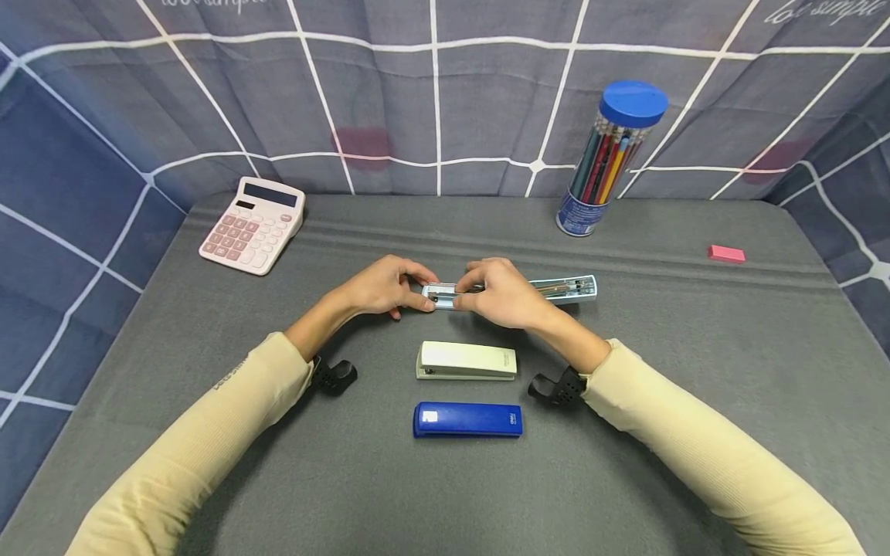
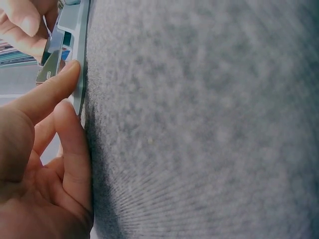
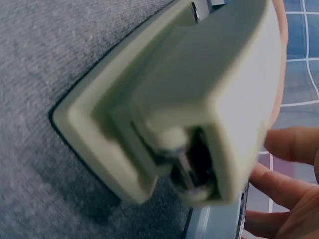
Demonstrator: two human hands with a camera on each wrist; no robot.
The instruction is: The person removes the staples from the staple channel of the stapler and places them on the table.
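A light blue stapler [image 1: 580, 288] lies swung open lengthwise on the table, its metal inner parts exposed. My left hand [image 1: 381, 286] holds its left end between thumb and fingers; the left wrist view shows a fingertip on the base's edge [image 2: 81, 37]. Around the metal rail near the middle, my right hand [image 1: 506, 295] pinches with thumb and fingers. Whether a staple strip lies between them cannot be seen. Closer to me sit a cream stapler [image 1: 466, 361], large in the right wrist view, and a dark blue stapler [image 1: 467, 420], both closed.
A pink calculator [image 1: 252, 225] lies at the back left. Behind my right hand stands a clear tube of pencils [image 1: 605, 166] with a blue lid. A pink eraser [image 1: 726, 253] lies at the right, and a grey checked cloth [image 1: 389, 93] hangs along the back.
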